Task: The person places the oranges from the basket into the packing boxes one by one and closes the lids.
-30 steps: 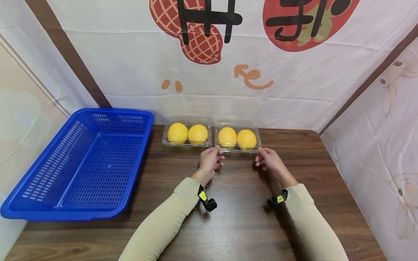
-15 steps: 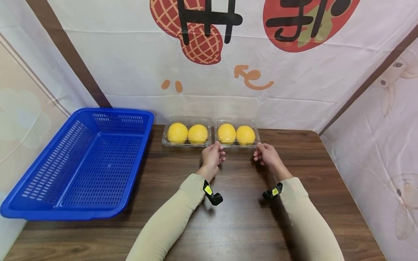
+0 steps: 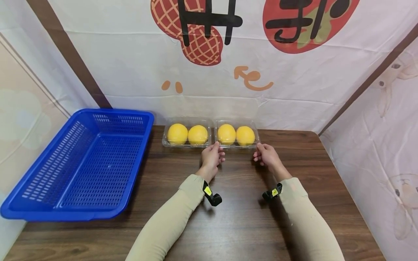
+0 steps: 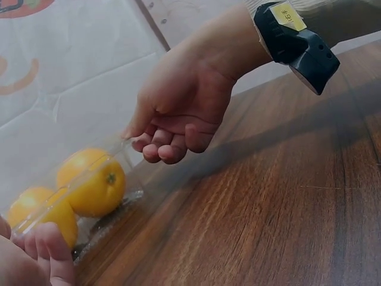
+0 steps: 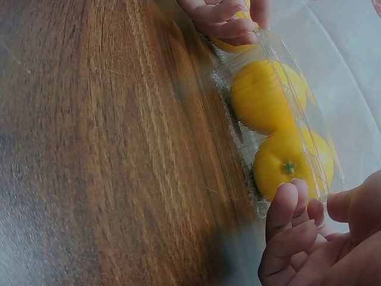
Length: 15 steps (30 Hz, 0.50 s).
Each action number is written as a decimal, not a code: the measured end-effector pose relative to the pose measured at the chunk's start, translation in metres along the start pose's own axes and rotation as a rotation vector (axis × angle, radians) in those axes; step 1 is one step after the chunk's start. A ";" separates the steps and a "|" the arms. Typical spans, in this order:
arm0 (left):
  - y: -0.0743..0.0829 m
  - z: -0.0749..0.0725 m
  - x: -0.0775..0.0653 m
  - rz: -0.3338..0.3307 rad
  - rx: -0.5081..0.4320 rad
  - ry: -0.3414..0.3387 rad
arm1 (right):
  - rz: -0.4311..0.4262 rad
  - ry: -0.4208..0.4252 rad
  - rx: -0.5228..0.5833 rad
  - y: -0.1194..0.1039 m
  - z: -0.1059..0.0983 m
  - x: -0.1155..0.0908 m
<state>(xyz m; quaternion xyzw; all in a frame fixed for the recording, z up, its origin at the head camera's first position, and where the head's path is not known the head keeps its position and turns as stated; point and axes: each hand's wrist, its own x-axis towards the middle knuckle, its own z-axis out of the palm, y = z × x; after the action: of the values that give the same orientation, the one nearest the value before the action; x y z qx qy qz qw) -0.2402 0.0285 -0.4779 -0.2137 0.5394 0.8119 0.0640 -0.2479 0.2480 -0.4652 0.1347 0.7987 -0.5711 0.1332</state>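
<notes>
A clear plastic clamshell box point(image 3: 236, 144) holds two yellow-orange citrus fruits point(image 3: 226, 134), and it stands on the wooden table toward the back. My left hand point(image 3: 211, 157) pinches its near left corner between thumb and fingers. At the near right corner, my right hand point(image 3: 268, 156) pinches the rim in the same way. In the right wrist view, a green stem end shows on one orange fruit point(image 5: 290, 161), close to my right fingers point(image 5: 286, 199). The right hand point(image 4: 184, 95) appears across the box in the left wrist view.
Left of this box, close beside it, stands a second clear box point(image 3: 187, 145) with two more such fruits. A large blue plastic basket point(image 3: 138, 174) with slotted walls sits at the left. A printed cloth point(image 3: 130, 72) hangs behind the table.
Both hands have moved the right-hand box slightly back toward the cloth, about level with the other box. Over the last half second hardly anything has moved.
</notes>
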 end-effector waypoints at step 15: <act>0.002 -0.003 -0.007 -0.058 0.069 -0.111 | -0.018 -0.013 -0.009 0.004 -0.003 -0.001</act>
<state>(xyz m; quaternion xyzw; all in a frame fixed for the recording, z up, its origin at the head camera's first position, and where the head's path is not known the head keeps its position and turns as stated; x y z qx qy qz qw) -0.2336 0.0263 -0.4741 -0.1815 0.5561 0.8014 0.1247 -0.2457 0.2516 -0.4672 0.1234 0.8017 -0.5694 0.1338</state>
